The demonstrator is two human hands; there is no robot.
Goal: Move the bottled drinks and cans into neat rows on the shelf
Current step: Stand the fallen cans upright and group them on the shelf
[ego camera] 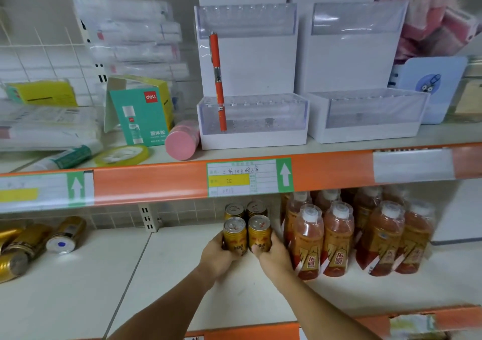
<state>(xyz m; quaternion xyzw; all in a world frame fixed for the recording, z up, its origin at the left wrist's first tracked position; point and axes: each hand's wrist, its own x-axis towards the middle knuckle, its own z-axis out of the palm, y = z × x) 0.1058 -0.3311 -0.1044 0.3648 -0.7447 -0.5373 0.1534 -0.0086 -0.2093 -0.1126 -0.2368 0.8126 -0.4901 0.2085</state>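
**Two hands on the front pair of gold cans**

On the white lower shelf (182, 274), four short gold drink cans stand upright in a tight two-by-two block. The left hand (217, 257) wraps around the front-left gold can (234, 236), fingers curled on its left side. The right hand (273, 257) grips the front-right gold can (259, 234), with the thumb pressed against its front face. These two cans touch each other. Just behind them stand the back-left gold can (234, 211) and the back-right gold can (257, 209), partly hidden by the front pair.

Just to the right of the block stand the amber plastic bottles with white caps and red-and-gold labels (339, 238), upright in rows that run back under the upper shelf; the nearest bottle (307, 243) is beside the right hand's wrist. How many bottles stand at the back cannot be told.

At the far left of the same shelf, well apart from the block, a loose group of gold cans lying on their sides (31, 245) is jumbled together, one showing its silver base with a blue dot (61, 244).

The orange shelf edge strip (156, 183) above carries a white and green price label (249, 176). On the upper shelf stand two white pen display racks with clear fronts (260, 78); the left one holds a single orange pen (217, 78). A teal glue-stick box (142, 112), a pink cylinder lying on its side (182, 141) and a roll of yellow tape (121, 154) lie to the left of the racks.
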